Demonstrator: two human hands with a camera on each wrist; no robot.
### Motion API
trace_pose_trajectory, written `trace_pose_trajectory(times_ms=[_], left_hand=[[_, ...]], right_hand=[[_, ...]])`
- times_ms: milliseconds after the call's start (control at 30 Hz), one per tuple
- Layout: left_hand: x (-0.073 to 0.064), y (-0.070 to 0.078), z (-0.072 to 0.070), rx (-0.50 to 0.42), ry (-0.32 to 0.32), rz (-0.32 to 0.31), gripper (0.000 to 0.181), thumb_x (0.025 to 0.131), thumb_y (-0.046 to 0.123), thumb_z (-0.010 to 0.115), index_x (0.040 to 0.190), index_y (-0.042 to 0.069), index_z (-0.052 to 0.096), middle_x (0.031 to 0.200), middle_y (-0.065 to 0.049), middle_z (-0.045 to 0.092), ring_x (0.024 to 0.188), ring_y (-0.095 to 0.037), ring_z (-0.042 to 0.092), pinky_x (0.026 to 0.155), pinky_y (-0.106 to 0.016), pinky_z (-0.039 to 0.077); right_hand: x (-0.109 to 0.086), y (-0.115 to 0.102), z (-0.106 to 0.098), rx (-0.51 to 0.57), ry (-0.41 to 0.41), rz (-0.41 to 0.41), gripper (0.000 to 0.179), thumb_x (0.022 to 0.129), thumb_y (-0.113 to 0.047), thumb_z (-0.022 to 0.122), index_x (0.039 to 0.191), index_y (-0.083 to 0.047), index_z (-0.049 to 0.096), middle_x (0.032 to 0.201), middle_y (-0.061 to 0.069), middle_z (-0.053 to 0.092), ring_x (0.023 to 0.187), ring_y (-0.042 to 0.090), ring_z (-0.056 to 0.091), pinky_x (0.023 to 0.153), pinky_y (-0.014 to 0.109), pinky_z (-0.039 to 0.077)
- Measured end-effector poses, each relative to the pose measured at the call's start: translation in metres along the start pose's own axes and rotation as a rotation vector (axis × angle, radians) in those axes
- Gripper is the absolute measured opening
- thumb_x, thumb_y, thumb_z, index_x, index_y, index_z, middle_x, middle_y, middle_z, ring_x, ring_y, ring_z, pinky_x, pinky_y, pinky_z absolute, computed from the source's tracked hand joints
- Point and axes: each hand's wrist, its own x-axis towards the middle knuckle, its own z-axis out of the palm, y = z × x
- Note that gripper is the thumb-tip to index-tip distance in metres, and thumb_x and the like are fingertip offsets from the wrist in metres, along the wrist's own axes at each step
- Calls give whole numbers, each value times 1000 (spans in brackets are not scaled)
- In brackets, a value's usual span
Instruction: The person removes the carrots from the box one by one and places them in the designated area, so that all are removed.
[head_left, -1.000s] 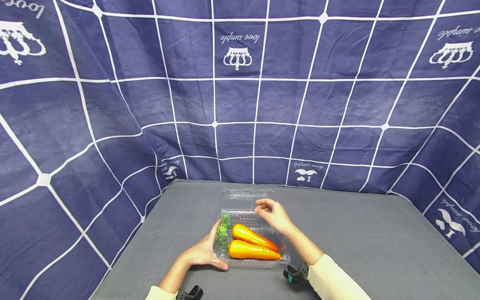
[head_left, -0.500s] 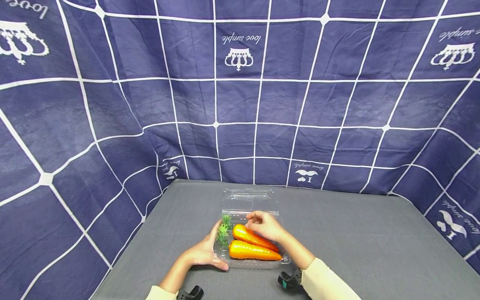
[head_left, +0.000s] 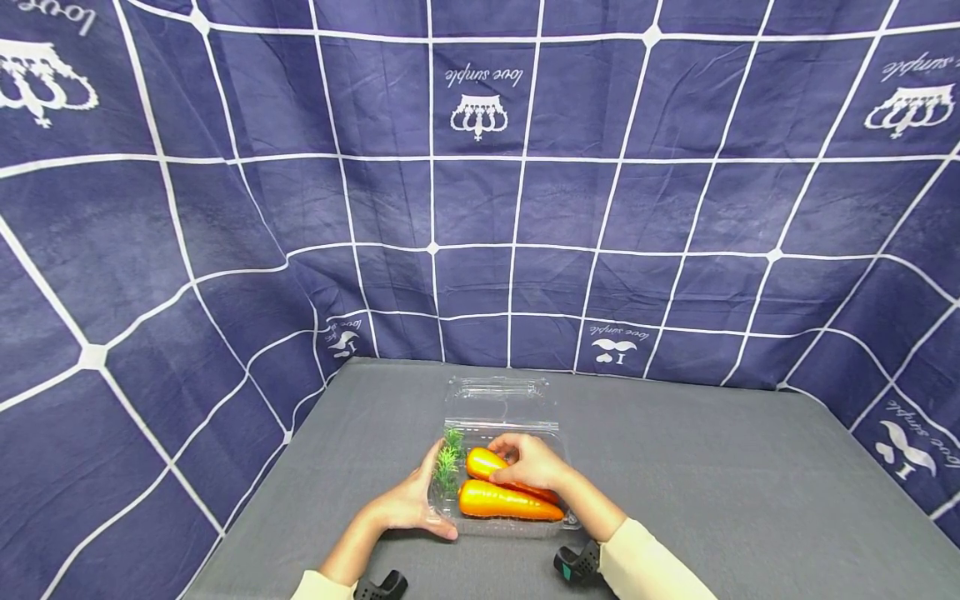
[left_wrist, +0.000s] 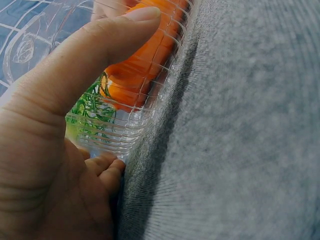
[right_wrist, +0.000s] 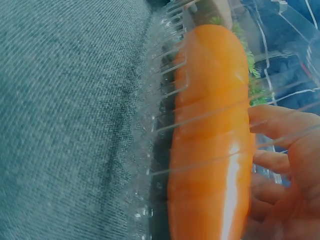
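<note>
A clear plastic box (head_left: 510, 527) lies open in front of me, holding two glossy orange carrots with green leafy tops (head_left: 447, 458) at its left end. My left hand (head_left: 405, 504) holds the box's left front corner, thumb along the front and fingers along the left side. Inside the box, my right hand (head_left: 536, 462) grips the rear carrot (head_left: 480, 461) from above, thumb on its near side and fingers on the far side. Nearer to me lies the front carrot (head_left: 502, 502), large in the right wrist view (right_wrist: 212, 130). The right fingertips are partly hidden.
The box's hinged lid (head_left: 498, 404) is folded back flat behind it. A grey cloth (head_left: 690, 475) covers the table. Blue checked curtains (head_left: 570, 200) hang at the back and both sides.
My right hand has come down and left from above the lid hinge into the box, and its fingers have closed round the rear carrot. The left hand has stayed in place.
</note>
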Motion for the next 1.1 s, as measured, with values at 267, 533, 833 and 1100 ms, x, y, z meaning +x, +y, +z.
trace_pose_trajectory(times_ms=[267, 533, 833, 1100], left_hand=[[1, 0, 1, -4, 7, 27, 138, 58, 25, 95, 153, -1, -2, 152, -33, 20, 137, -44, 27, 108, -60, 24], [1, 0, 0, 2, 0, 47, 137, 59, 24, 95, 152, -2, -2, 152, -31, 21, 137, -42, 28, 108, -57, 25], [1, 1, 0, -3, -8, 28, 136, 59, 22, 94, 153, -3, -2, 151, -31, 24, 136, -41, 30, 108, -55, 26], [-1, 1, 1, 19, 9, 9, 137, 58, 22, 95, 152, -4, 0, 153, -31, 22, 137, -46, 27, 107, -61, 24]], right_hand=[[-1, -1, 2, -61, -11, -18, 44, 70, -14, 83, 110, -7, 68, 88, -1, 64, 71, 10, 56, 65, 28, 46], [-1, 2, 1, -49, 36, -25, 47, 69, -15, 86, 112, -7, 68, 90, -2, 64, 70, 8, 55, 64, 25, 46], [-1, -2, -3, 54, 137, -25, 50, 74, -16, 85, 118, -4, 66, 98, 6, 67, 78, 14, 59, 70, 29, 49], [-3, -9, -9, 165, 271, 25, 51, 74, -15, 84, 119, -1, 64, 98, 8, 67, 77, 15, 59, 64, 30, 50]])
